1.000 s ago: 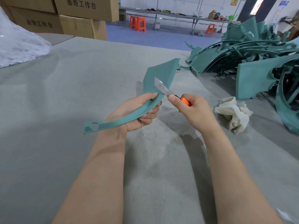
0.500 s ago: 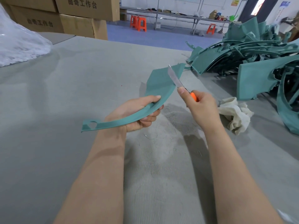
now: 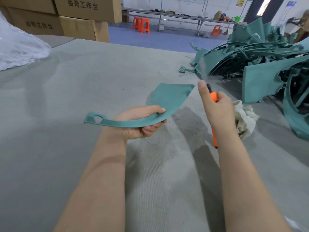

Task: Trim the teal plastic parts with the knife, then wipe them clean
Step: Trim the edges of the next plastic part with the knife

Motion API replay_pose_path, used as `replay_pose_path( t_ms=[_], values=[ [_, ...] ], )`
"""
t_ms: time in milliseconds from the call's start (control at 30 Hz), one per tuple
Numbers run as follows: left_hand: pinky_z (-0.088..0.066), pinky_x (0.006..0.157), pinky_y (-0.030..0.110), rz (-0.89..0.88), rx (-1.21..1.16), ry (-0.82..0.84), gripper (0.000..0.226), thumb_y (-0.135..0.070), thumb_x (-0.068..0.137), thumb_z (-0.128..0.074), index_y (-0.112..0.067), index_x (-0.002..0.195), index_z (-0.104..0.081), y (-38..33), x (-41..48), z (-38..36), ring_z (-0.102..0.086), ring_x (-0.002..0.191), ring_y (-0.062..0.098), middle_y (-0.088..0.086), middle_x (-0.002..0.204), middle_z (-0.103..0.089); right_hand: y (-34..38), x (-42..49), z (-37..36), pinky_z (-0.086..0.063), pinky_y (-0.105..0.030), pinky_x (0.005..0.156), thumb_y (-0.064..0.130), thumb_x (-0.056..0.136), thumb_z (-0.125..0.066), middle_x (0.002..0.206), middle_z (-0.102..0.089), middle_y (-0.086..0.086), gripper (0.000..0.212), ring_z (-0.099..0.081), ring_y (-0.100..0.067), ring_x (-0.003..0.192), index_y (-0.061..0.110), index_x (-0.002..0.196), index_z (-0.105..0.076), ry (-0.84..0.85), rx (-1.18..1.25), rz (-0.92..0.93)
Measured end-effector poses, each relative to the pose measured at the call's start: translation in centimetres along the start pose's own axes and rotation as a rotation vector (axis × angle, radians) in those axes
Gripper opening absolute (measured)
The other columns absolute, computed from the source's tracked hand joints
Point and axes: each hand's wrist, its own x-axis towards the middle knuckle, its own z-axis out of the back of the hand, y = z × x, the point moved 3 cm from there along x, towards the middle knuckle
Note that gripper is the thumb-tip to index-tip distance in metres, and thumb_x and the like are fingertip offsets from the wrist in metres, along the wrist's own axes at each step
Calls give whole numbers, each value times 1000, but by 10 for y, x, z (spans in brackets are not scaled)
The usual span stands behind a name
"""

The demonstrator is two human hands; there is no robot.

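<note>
A wide grey felt-covered table (image 3: 50, 114) is filling most of the view, with pale scuffed patches showing under the hands. Beyond its far edge a blue floor (image 3: 167, 41) is running back to a far table (image 3: 184, 16) along the wall, and orange stools (image 3: 143, 25) are standing in front of it. Printed cardboard boxes (image 3: 83, 19) are sitting stacked at the far left, and a heap of clear plastic (image 3: 18, 47) is lying on the table's left edge. A large pile of teal parts (image 3: 259, 52) is taking up the table's right side, with a crumpled white cloth (image 3: 245, 118) lying beside it.

The left grip (image 3: 136, 131) is holding one curved teal part (image 3: 168, 99) above the table, thumb lying on top and fingers curling underneath its narrow strip. The strip's holed end is pointing left, and the broad end is fanning out away and to the right.

The right grip (image 3: 219, 113) is wrapping around the orange handle of the knife (image 3: 214, 97), forefinger stretching up along its back. The blade is pointing up and away, blurred, standing just right of the part's broad corner and not touching it. The cloth is showing just behind this hand.
</note>
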Motion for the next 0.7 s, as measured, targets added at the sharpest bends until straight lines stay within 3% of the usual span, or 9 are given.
replay_pose_path(
  t_ms=[67,133,267,367,400,467,567,633,700],
  values=[
    [-19,29,11,-8,52,-13,34,-26,99,-40,-7,73,-51,0,1,0,-29,28,2,-6,42,-35,1,1,2,-39,-32,66,75,75,-58,70,-43,4,55,-42,-17,65,22,72,-39,61,147,-62],
    [-21,30,12,-24,134,-28,35,-25,98,-43,-6,73,-56,1,2,1,-31,30,3,-5,44,-37,0,3,1,-41,-37,71,58,80,-67,78,-54,1,41,-46,-18,69,22,85,-50,105,242,-102],
    [-36,38,15,-101,231,-68,25,-27,95,-51,-13,85,-69,0,2,-1,-52,44,5,-4,61,-64,1,3,-1,-37,-27,61,17,87,-67,68,-53,3,7,-44,-10,56,19,87,-60,124,296,-83],
    [-53,53,21,-152,-31,-121,27,-44,82,-66,-22,96,-68,1,4,-1,-69,66,8,-4,81,-73,2,1,-1,-34,-22,47,7,89,-63,61,-51,-1,4,-39,-7,43,11,87,-65,160,420,-148],
    [-56,58,24,-162,-190,-120,31,-46,76,-69,-24,97,-68,0,6,-1,-71,71,11,-3,85,-74,3,0,-2,-33,-21,45,7,90,-63,61,-51,-1,4,-39,-7,42,9,88,-66,182,457,-164],
    [-58,61,27,-220,-441,-42,26,-41,84,-63,-23,101,-68,-4,9,-6,-72,75,15,-1,92,-74,7,-4,-7,-34,-21,46,7,91,-61,63,-52,-2,7,-39,-8,44,10,88,-66,236,486,-173],
    [-58,60,25,-292,-523,-40,19,-25,96,-50,-18,102,-67,-7,12,-8,-72,70,14,0,87,-75,13,-9,-12,-34,-21,47,15,94,-60,68,-54,-3,10,-37,-9,46,16,85,-64,251,493,-157],
    [-57,58,23,-327,-602,-119,19,-18,96,-48,-16,95,-67,-8,13,-3,-71,65,13,0,79,-75,17,-12,-13,-36,-22,48,34,95,-60,77,-64,2,17,-38,-9,45,18,88,-61,246,471,-138],
    [-55,50,20,-353,-759,-178,20,-15,95,-47,-12,88,-66,-8,11,4,-69,57,14,2,70,-73,17,-13,-11,-40,-25,54,58,92,-51,85,-67,6,42,-44,-8,48,17,94,-59,241,343,-94]
  ],
)
